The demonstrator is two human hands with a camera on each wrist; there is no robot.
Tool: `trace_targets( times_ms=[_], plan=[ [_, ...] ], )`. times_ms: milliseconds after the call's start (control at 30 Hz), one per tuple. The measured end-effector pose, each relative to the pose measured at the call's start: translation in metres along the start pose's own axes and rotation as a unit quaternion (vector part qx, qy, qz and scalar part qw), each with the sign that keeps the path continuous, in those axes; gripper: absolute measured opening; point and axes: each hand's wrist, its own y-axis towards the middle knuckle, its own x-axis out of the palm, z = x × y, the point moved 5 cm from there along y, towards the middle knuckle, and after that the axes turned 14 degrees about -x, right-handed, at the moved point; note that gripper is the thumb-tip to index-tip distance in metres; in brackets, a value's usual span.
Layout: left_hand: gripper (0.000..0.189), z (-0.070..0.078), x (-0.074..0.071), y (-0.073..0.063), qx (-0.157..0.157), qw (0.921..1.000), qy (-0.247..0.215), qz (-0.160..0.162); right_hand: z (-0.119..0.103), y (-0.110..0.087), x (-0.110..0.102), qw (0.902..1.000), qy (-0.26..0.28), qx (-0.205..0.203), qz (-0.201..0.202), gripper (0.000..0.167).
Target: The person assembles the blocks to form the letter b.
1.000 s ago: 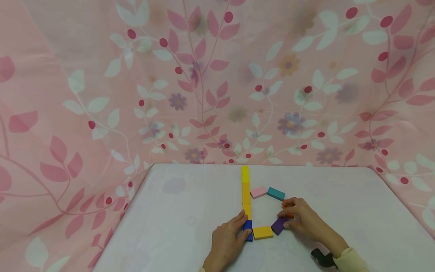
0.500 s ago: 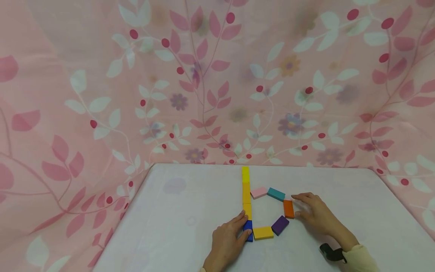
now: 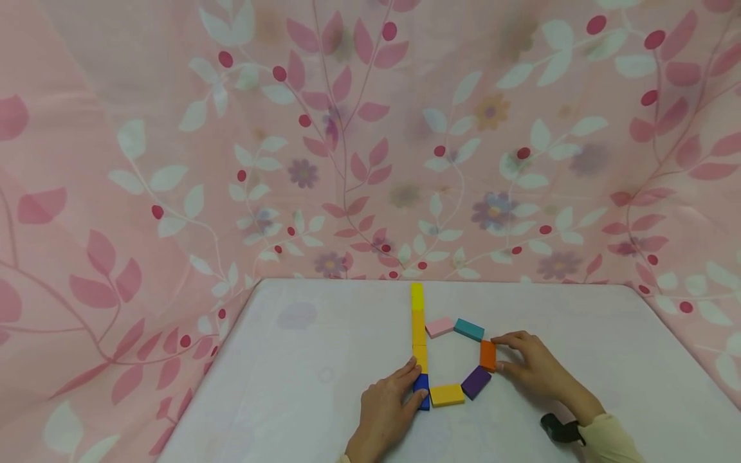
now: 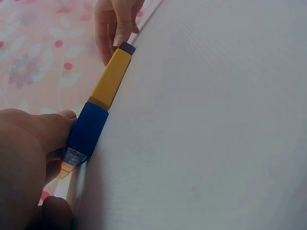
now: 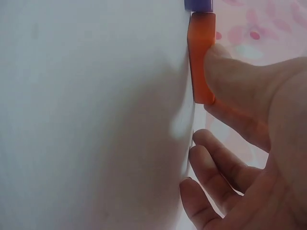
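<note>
A blue block forms the near end of an upright row with yellow blocks beyond it. My left hand holds the blue block, its thumb at the right side and its fingers along the left, the fingertips reaching the nearest yellow block. My right hand touches the right side of an orange block with thumb and index fingertip. In the right wrist view the thumb lies against the orange block, while the other fingers are loosely bent beside it.
A pink block, a teal block, a purple block and a yellow block curve with the orange one to the row's right. They lie on a white-covered table. A pink floral cloth hangs behind.
My right hand comes off the orange block and draws back to the right, then returns to touch it. The orange block has shifted slightly left since half a second ago. My left hand stays put.
</note>
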Motion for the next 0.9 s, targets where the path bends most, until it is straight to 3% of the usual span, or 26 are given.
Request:
trace_targets(
  times_ms=[300, 533, 767, 900],
  plan=[
    [0.048, -0.001, 0.001, -0.001, -0.005, 1.0, -0.003, -0.004, -0.003, -0.001, 0.001, 0.9999, -0.007, 0.009, -0.007, 0.045],
    [0.048, -0.001, 0.002, -0.001, -0.009, 0.9999, -0.005, -0.006, -0.017, 0.002, -0.002, 0.9989, 0.007, -0.044, 0.015, 0.048],
    [0.047, -0.001, 0.001, 0.0, -0.006, 1.0, 0.003, -0.001, -0.033, 0.007, 0.006, 0.9976, 0.032, -0.035, -0.051, 0.037],
    [0.048, 0.0, 0.001, 0.001, -0.008, 1.0, 0.004, -0.002, -0.034, 0.008, 0.01, 0.9972, 0.019, -0.029, -0.066, 0.035]
  ],
)
